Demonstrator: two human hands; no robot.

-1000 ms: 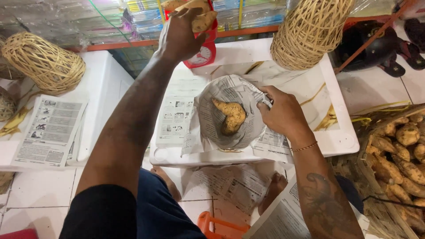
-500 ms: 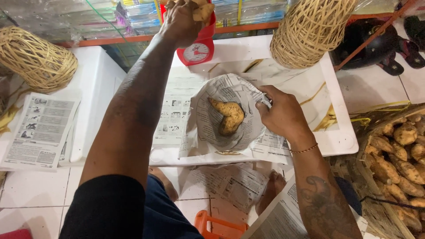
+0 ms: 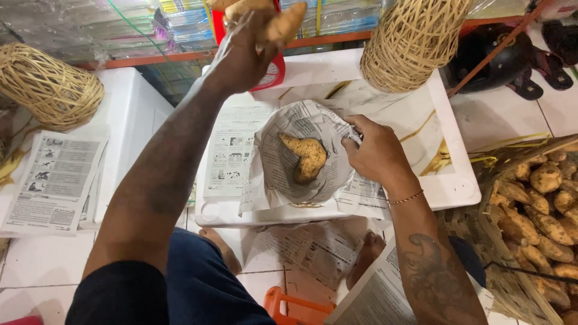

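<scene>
Left hand (image 3: 244, 51) raised well above the white surface (image 3: 445, 180), fingers closed around a pale orange sweet potato (image 3: 274, 21) held up beyond the far edge of the newspaper cone (image 3: 301, 159). Right hand (image 3: 376, 150) at the right rim of the newspaper cone, thumb and fingers pinched shut on the paper edge, keeping the mouth open. Inside the newspaper cone, one bent sweet potato (image 3: 307, 157) lying against the paper wall. Under and left of the newspaper cone, a flat newspaper sheet (image 3: 226, 159) spread on the surface. Far right of the newspaper cone, a woven basket (image 3: 512, 283) heaped with more sweet potatoes (image 3: 542, 204). Beyond the newspaper cone, to the right, an upright wicker cage (image 3: 412, 42); far to the left, a second wicker cage (image 3: 51, 90) lying on its side, with a stack of newspaper (image 3: 51, 180) in front of it. Below the newspaper cone, more newspaper on the tiled floor (image 3: 36, 271) and an orange plastic piece (image 3: 295, 307) nearest the camera.
</scene>
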